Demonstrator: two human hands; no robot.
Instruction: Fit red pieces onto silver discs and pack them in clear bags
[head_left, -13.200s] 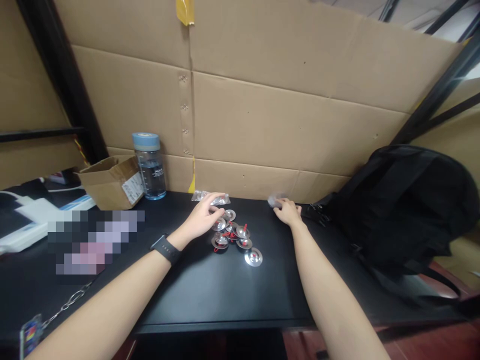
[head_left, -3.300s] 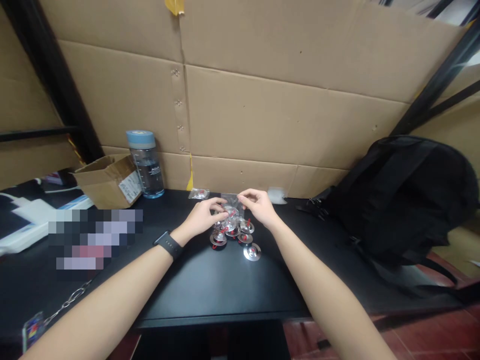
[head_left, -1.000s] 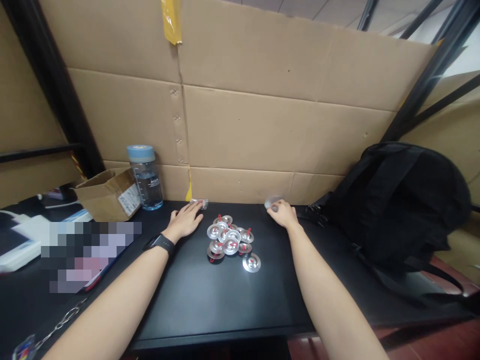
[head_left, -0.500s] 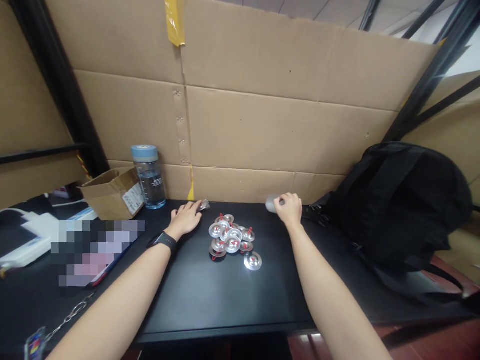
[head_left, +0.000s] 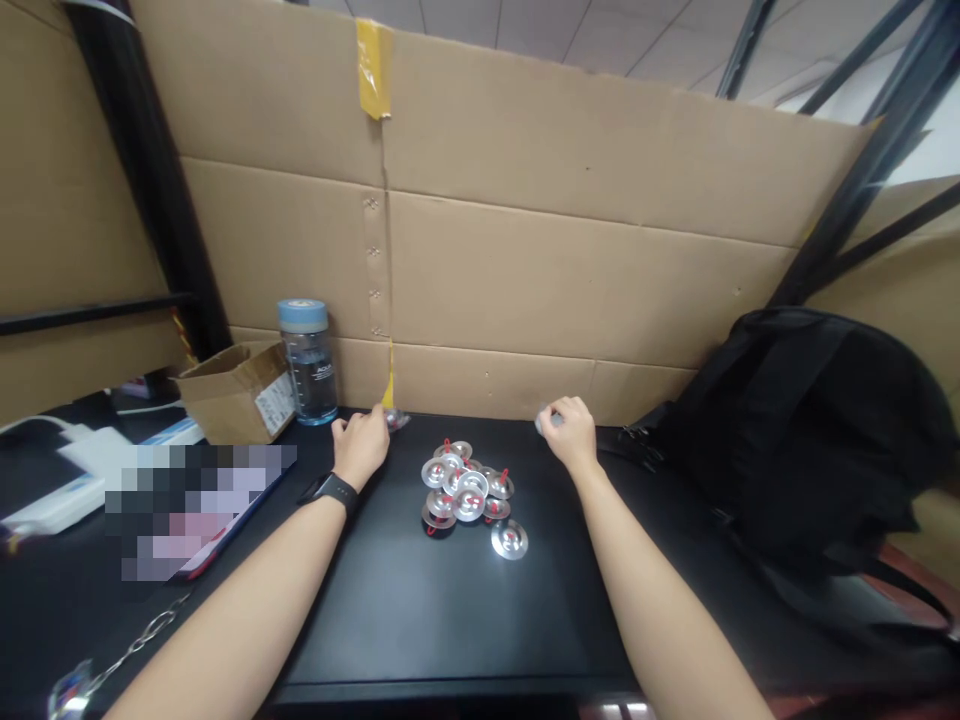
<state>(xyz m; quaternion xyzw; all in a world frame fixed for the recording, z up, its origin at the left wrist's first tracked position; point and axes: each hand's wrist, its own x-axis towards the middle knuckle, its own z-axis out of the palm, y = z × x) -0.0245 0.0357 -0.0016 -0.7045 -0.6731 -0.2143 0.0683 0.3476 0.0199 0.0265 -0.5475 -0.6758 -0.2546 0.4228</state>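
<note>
Several silver finger cymbals (head_left: 469, 503) with red loops lie in an overlapping heap mid-table, and a single finger cymbal (head_left: 510, 540) rests just apart at the front right. To the left and behind the heap, my left hand (head_left: 361, 447) is curled at the back of the table, its fingertips partly hidden. A small shiny clear plastic packet (head_left: 398, 420) pokes out beside those fingers. At the back right, my right hand (head_left: 573, 433) is closed on a translucent plastic bundle (head_left: 548, 418), mostly covered by the fingers. Neither hand touches the cymbals.
A blue-lidded water bottle (head_left: 308, 365) and an open cardboard box (head_left: 236, 395) stand at the back left. Nearer are a white power strip (head_left: 64, 505), a blurred-out flat item and a chain (head_left: 150, 625). A black backpack (head_left: 810, 430) fills the right side. Cardboard (head_left: 525, 270) walls the back.
My left hand has drawn slightly back and its fingers have curled beside the packet. My right hand stays closed and covers more of the plastic bundle. The whole view has shifted slightly.
</note>
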